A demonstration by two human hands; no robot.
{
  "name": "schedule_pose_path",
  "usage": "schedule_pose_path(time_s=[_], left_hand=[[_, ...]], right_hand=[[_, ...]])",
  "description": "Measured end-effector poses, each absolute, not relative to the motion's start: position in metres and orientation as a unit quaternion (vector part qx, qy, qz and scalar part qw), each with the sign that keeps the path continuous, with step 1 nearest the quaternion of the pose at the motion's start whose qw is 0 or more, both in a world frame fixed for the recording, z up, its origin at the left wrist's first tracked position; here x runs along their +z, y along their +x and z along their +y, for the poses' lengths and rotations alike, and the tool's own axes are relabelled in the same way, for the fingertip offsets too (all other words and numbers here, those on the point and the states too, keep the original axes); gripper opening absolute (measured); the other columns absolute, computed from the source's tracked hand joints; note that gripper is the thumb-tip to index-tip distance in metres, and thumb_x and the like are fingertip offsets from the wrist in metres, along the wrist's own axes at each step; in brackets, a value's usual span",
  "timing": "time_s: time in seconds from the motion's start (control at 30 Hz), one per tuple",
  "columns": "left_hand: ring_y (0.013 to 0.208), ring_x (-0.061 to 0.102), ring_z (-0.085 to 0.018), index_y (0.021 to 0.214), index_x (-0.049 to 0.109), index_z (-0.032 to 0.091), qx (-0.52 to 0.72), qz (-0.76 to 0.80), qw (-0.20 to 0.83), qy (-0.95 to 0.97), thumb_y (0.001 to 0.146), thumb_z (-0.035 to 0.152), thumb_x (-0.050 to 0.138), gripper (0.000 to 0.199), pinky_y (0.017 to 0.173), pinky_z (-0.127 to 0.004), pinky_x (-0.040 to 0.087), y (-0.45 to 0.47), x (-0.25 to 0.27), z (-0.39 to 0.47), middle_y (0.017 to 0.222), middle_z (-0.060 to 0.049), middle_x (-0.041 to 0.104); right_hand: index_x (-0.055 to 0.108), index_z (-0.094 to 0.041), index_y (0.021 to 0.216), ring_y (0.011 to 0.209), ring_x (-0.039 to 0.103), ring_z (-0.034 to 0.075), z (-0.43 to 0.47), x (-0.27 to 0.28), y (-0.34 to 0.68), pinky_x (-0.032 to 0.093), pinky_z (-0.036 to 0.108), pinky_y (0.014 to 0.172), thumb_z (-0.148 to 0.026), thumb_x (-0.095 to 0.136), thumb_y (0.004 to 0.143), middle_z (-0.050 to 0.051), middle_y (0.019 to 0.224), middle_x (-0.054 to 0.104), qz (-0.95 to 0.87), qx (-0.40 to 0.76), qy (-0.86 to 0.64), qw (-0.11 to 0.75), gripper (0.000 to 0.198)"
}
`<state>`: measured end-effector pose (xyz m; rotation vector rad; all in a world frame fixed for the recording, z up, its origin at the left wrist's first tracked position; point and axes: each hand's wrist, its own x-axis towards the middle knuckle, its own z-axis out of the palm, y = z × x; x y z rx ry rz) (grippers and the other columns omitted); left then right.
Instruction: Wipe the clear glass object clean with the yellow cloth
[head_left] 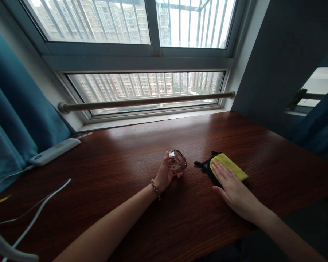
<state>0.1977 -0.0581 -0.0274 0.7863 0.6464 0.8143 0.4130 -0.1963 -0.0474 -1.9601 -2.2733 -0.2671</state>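
Observation:
A clear glass cup [177,161] is tilted in my left hand [164,174], just above or on the desk; I cannot tell which. My thumb lies at its near side and the fingers curl under it. A beaded bracelet [155,189] circles that wrist. To the right, my right hand [233,191] lies flat with outstretched fingers on a folded yellow cloth [232,165]. Beneath the cloth and out past its left side shows a black fabric item [205,165] with a strap-like end; its kind is not clear.
The brown wooden desk [120,153] reaches to the window, where a metal rail [147,103] crosses. At left are a white power strip-like device [54,151], white cables [41,207] and a blue curtain [19,109]. A dark wall [278,62] stands at right.

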Motion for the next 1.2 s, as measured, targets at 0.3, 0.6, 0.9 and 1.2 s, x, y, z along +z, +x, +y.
schedule_pose_path(time_s=[0.3,0.6,0.9,1.2], left_hand=[[0.048,0.057,-0.014,0.085,0.057,0.009,0.377,0.3,0.793,0.373,0.078,0.065,0.047,0.057,0.04,-0.023,0.042,0.196,-0.028,-0.059,0.076,-0.01,0.066],[0.049,0.057,-0.014,0.084,0.057,0.009,0.367,0.299,0.788,0.394,0.076,0.068,0.046,0.06,0.041,-0.023,0.04,0.197,-0.029,-0.059,0.071,-0.01,0.064],[0.047,0.055,-0.013,0.088,0.054,0.01,0.375,0.288,0.76,0.446,0.071,0.071,0.048,0.064,0.041,-0.022,0.04,0.198,-0.033,-0.06,0.071,-0.008,0.061],[0.071,0.055,-0.012,0.108,0.045,0.02,0.429,0.286,0.662,0.544,0.072,0.048,0.066,0.051,0.063,-0.021,0.044,0.193,-0.037,-0.068,0.085,0.0,0.057]], right_hand=[[0.027,-0.009,0.142,0.136,0.019,0.02,-0.176,-0.054,0.44,0.025,0.044,0.11,-0.043,0.025,0.095,0.006,0.148,0.02,-0.764,-0.055,-0.642,0.029,0.058],[0.015,-0.014,0.146,0.138,0.01,0.02,-0.203,-0.087,0.663,0.01,0.042,0.111,-0.045,0.021,0.092,0.007,0.149,0.016,-0.682,0.025,-0.728,0.062,0.063],[0.018,-0.018,0.146,0.136,0.011,0.018,-0.246,-0.119,0.767,0.012,0.035,0.11,-0.044,0.031,0.087,0.008,0.148,0.022,-0.667,0.023,-0.74,0.084,0.065],[0.042,-0.012,0.135,0.134,0.023,0.023,-0.22,-0.075,0.778,0.016,0.032,0.108,-0.05,0.032,0.087,0.012,0.142,0.036,-0.586,-0.043,-0.779,0.221,0.062]])
